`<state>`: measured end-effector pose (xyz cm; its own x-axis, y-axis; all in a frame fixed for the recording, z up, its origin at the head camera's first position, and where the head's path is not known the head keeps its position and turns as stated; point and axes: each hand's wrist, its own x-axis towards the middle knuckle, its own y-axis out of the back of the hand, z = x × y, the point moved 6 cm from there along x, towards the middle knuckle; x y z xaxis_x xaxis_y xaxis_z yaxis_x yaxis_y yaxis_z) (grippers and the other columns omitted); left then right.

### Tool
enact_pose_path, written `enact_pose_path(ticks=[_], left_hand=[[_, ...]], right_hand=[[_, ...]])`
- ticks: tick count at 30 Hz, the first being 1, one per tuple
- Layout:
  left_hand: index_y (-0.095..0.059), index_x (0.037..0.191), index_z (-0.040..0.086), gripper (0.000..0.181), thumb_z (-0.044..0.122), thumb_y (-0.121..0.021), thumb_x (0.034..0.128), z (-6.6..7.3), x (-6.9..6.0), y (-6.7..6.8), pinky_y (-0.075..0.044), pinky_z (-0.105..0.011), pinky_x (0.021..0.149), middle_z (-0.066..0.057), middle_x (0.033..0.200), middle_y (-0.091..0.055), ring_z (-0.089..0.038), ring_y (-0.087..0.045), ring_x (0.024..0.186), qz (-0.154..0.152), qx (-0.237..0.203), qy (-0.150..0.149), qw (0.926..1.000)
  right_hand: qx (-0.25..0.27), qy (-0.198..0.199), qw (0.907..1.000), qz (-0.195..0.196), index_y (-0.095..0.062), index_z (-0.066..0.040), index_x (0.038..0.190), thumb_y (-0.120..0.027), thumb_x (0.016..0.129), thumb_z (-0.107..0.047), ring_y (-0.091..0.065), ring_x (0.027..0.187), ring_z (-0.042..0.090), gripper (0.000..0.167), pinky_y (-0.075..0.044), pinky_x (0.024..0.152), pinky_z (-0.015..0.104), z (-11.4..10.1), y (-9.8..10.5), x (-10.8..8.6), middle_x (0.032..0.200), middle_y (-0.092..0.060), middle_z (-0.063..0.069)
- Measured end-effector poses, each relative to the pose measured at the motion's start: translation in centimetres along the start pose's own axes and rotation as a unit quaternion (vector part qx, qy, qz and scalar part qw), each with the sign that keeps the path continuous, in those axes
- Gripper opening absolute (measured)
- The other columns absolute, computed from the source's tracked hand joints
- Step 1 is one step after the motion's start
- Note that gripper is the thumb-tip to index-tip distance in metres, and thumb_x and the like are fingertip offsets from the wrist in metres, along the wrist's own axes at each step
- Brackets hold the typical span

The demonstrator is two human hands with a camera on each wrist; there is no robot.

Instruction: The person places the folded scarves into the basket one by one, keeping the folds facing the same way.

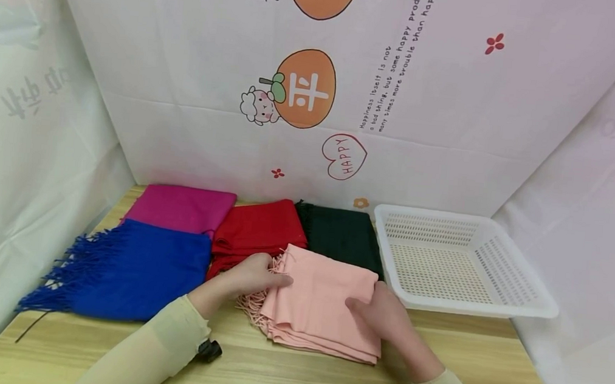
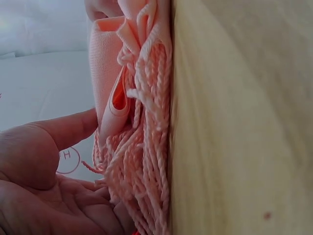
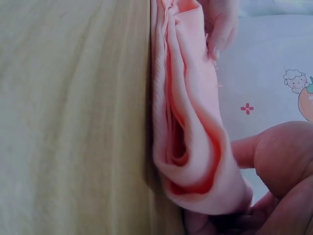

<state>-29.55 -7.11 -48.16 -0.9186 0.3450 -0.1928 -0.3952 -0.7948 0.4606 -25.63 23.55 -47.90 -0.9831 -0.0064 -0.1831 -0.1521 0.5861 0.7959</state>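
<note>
Pinching opposite sides, both hands (image 1: 253, 276) (image 1: 384, 314) hold the squarish pink cloth (image 1: 322, 300), its fringe (image 1: 254, 309) pointing left.

FREE: table (image 1: 291, 379) front, between the sleeves (image 1: 146, 342); table right, before basket (image 1: 467, 306); basket's inside, from above | BLOCKED: pink cloth's (image 1: 320, 303) sides, by left hand (image 1: 256, 273) and right hand (image 1: 382, 311); behind it, red cloth (image 1: 261, 224), green cloth (image 1: 342, 235); left, blue cloth (image 1: 152, 270), fringe spread outward; far back, wall (image 1: 424, 178) | TIGHT: basket just beside green cloth
</note>
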Motion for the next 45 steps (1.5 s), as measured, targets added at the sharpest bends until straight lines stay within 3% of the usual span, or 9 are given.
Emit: enact_pose_path(ticks=[8,18,30,38,45], left_hand=[[-0.066,0.094,0.005,0.036,0.034,-0.086,0.0972,-0.2,0.2,0.0,-0.043,-0.03,0.054,-0.006,0.075,-0.064,-0.016,-0.058,0.061,0.003,-0.005,-0.005,1.0],[-0.065,0.09,0.006,0.04,0.037,-0.09,0.0934,-0.4,0.1,0.0,-0.043,-0.031,0.057,-0.005,0.072,-0.061,-0.017,-0.058,0.062,0.015,0.005,-0.011,0.9998],[-0.066,0.112,-0.001,0.049,0.037,-0.089,0.0928,-0.4,0.1,0.1,-0.057,-0.037,0.073,-0.011,0.098,-0.069,-0.022,-0.068,0.085,0.015,0.02,-0.027,0.9993],[-0.066,0.127,-0.005,0.057,0.033,-0.091,0.0925,0.0,-0.3,0.2,-0.059,-0.044,0.087,-0.01,0.109,-0.07,-0.022,-0.067,0.096,0.024,0.03,-0.009,0.9992],[-0.066,0.129,-0.006,0.058,0.032,-0.091,0.0923,0.3,-0.4,0.5,-0.058,-0.046,0.088,-0.01,0.111,-0.07,-0.023,-0.064,0.097,0.033,0.042,-0.014,0.9985]], right_hand=[[0.045,-0.005,0.999,0.007,-0.039,0.015,0.157,-0.078,0.104,-0.034,-0.065,0.113,0.037,0.082,-0.06,0.1,0.052,-0.3,0.2,0.2,0.148,-0.059,0.033],[0.078,0.007,0.9969,0.002,-0.044,0.013,0.152,-0.08,0.104,-0.031,-0.065,0.104,0.03,0.074,-0.061,0.091,0.045,-0.1,0.2,0.2,0.138,-0.063,0.028],[0.069,0.03,0.9971,0.005,-0.049,0.012,0.153,-0.078,0.106,-0.03,-0.066,0.103,0.029,0.07,-0.062,0.091,0.046,-0.7,0.1,-0.1,0.139,-0.066,0.027],[0.082,0.046,0.9956,0.011,-0.048,0.01,0.153,-0.076,0.107,-0.03,-0.065,0.104,0.029,0.067,-0.061,0.089,0.043,-0.8,0.0,-0.1,0.138,-0.066,0.024],[0.111,0.062,0.9916,0.022,-0.054,0.006,0.147,-0.077,0.107,-0.029,-0.065,0.1,0.026,0.058,-0.059,0.084,0.039,-1.3,0.2,-0.4,0.127,-0.069,0.018]])
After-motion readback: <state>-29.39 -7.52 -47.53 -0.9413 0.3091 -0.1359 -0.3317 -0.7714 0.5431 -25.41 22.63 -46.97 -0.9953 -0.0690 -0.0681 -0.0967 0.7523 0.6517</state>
